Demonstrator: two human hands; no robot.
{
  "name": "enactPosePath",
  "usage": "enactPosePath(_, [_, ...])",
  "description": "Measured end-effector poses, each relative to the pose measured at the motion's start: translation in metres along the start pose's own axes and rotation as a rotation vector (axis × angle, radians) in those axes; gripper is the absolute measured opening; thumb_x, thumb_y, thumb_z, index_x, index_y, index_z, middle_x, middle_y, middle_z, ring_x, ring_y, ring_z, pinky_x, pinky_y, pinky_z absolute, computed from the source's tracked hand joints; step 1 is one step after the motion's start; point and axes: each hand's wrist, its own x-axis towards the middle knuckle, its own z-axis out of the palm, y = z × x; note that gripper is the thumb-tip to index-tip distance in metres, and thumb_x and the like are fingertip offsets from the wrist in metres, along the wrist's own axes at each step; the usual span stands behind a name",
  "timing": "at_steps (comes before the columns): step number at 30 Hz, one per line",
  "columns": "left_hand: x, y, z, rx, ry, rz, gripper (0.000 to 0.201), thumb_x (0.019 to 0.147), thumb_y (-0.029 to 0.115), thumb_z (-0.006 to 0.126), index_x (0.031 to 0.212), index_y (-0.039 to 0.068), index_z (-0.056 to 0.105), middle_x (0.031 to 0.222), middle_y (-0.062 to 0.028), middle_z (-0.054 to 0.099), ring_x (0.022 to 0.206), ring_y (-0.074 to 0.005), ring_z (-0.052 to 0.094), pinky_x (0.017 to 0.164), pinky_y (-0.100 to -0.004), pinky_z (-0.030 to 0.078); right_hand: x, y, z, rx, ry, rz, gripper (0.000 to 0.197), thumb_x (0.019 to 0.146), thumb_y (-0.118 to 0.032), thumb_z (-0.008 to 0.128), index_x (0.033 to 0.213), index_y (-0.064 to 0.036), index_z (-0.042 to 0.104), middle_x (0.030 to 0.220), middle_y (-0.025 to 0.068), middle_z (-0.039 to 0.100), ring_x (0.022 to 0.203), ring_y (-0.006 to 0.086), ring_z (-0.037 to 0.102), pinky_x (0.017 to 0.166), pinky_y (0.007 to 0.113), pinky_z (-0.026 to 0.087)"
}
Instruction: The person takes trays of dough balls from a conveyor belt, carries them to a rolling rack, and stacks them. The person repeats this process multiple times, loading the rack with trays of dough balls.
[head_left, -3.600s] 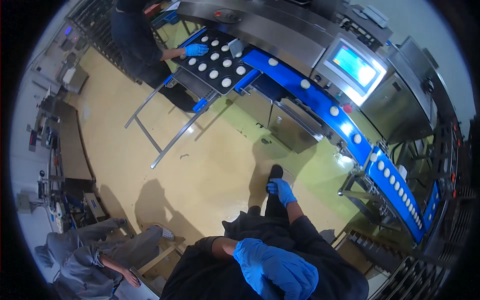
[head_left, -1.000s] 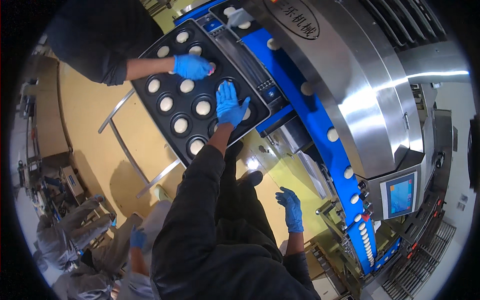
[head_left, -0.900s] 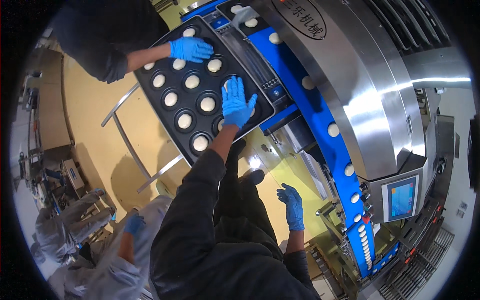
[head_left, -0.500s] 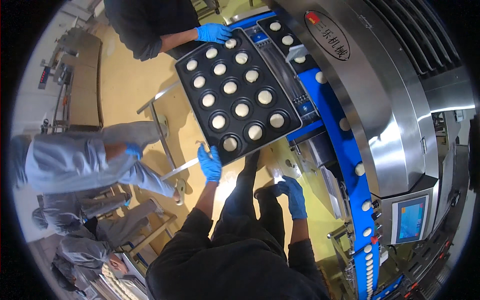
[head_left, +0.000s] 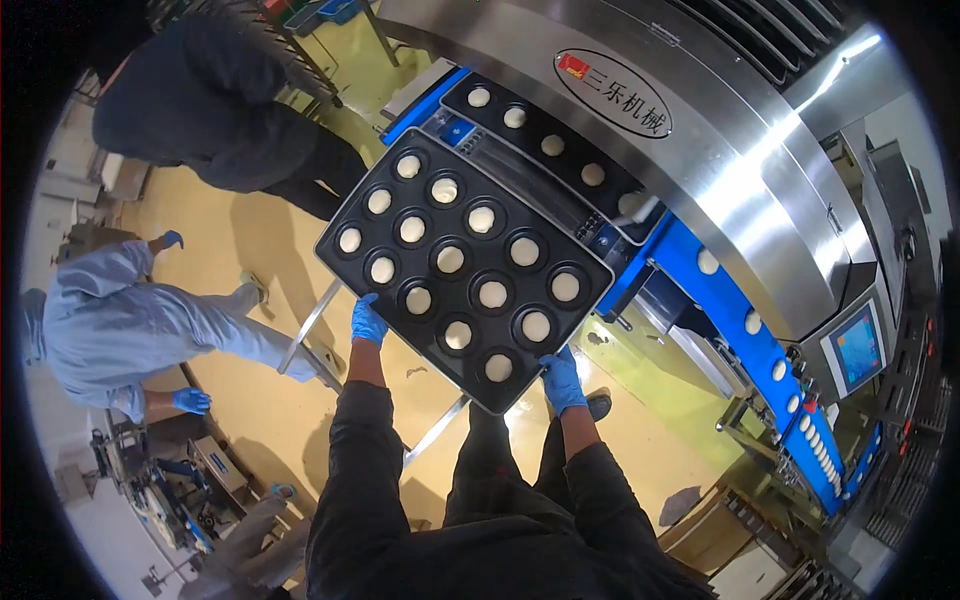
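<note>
A black baking tray (head_left: 465,370) with round wells lies in front of me, a pale dough ball (head_left: 492,294) in each well that shows. My left hand (head_left: 369,321), in a blue glove, is closed on the tray's left edge. Blue-gloved too, my right hand (head_left: 564,380) holds the near right edge, close to the front corner; its fingers are partly under the rim. The far end of the tray reaches to the conveyor frame (head_left: 457,131) beside the machine.
A second dark tray (head_left: 553,172) with dough balls sits under the curved steel machine (head_left: 690,110). A blue belt (head_left: 735,295) carries more dough balls along the right. A metal rack bar (head_left: 313,318) stands below the tray. Co-workers in dark (head_left: 190,100) and light-blue clothes (head_left: 120,315) are at the left.
My right hand has come up and taken hold of the tray's edge. The co-worker in dark clothes has let go of its far end and turned away. My view has shifted.
</note>
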Motion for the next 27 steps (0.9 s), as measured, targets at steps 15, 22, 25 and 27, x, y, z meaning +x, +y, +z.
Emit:
enactPosePath(15, [-0.211, -0.021, -0.075, 0.154, -0.408, 0.068, 0.034, 0.072, 0.013, 0.051, 0.104, 0.002, 0.058, 0.11, -0.011, 0.06, 0.101, -0.0233, 0.057, 0.092, -0.0398, 0.046, -0.143, -0.016, -0.005, 0.1, 0.325, -0.075, 0.035, 0.067, 0.01, 0.047, 0.098, 0.0007, 0.061, 0.079, 0.0035, 0.061, 0.062, 0.0121, 0.054, 0.052, 0.025, 0.042])
enactPosePath(22, [-0.319, -0.102, -0.064, 0.454, -0.504, -0.137, 0.027, 0.076, 0.015, 0.052, 0.099, 0.002, 0.059, 0.1, -0.009, 0.062, 0.089, -0.0202, 0.058, 0.079, -0.0333, 0.048, -0.349, -0.03, -0.143, -0.13, 0.574, -0.248, 0.019, 0.061, 0.001, 0.054, 0.078, -0.0007, 0.064, 0.063, 0.0014, 0.056, 0.053, 0.0109, 0.049, 0.046, 0.026, 0.037])
enactPosePath(25, [-0.367, -0.151, -0.03, 0.627, -0.643, -0.202, 0.023, 0.078, 0.015, 0.051, 0.096, 0.003, 0.059, 0.096, -0.0085, 0.062, 0.085, -0.0197, 0.058, 0.075, -0.0326, 0.048, -0.445, 0.003, -0.204, 0.149, 0.697, -0.381, 0.021, 0.058, 0.0, 0.056, 0.077, -0.0002, 0.064, 0.064, 0.0018, 0.056, 0.058, 0.0108, 0.05, 0.052, 0.025, 0.04])
enactPosePath(27, [-0.403, -0.185, -0.017, 0.719, -0.728, -0.228, 0.021, 0.079, 0.016, 0.051, 0.094, 0.003, 0.059, 0.093, -0.0081, 0.062, 0.083, -0.0194, 0.059, 0.073, -0.0321, 0.048, -0.507, 0.034, -0.242, 0.326, 0.814, -0.474, 0.022, 0.057, 0.001, 0.056, 0.078, -0.0004, 0.064, 0.065, 0.0022, 0.057, 0.059, 0.0109, 0.051, 0.053, 0.024, 0.04])
